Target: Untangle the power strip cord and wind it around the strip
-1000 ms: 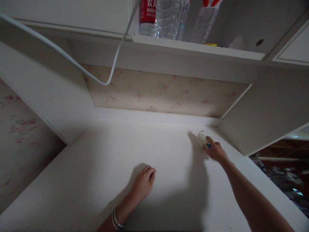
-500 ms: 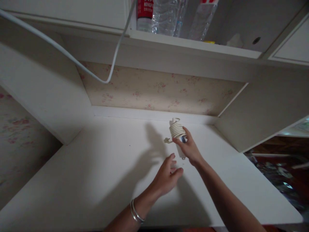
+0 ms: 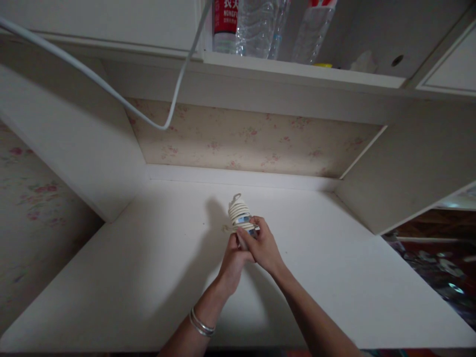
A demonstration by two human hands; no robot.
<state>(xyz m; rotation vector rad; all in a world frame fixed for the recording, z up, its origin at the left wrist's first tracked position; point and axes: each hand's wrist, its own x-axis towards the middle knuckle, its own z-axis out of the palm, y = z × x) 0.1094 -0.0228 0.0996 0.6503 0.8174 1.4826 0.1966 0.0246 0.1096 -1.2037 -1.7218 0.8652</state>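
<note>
Both hands are closed on a white power strip (image 3: 243, 219) with its cream cord (image 3: 237, 208) wound round it in several turns. My left hand (image 3: 231, 265) grips the lower end from beneath, its fingers partly hidden behind the strip. My right hand (image 3: 266, 248) holds the strip's right side, with the thumb lying across the front over the lower turns of cord. A small plug (image 3: 225, 228) sticks out at the left. At the top, a loop of cord (image 3: 237, 196) stands up. Two bangles (image 3: 201, 323) circle my left wrist.
Under the hands stretches a white desktop (image 3: 148, 277), with side panels left and right. Plastic bottles (image 3: 256, 29) stand on a shelf (image 3: 297, 72) above. A white cable (image 3: 111, 89) hangs in front at upper left. Floral wallpaper (image 3: 245, 139) covers the back wall.
My right hand has brought the power strip left and towards me. My left hand, open and apart from it before, has closed on its lower end.
</note>
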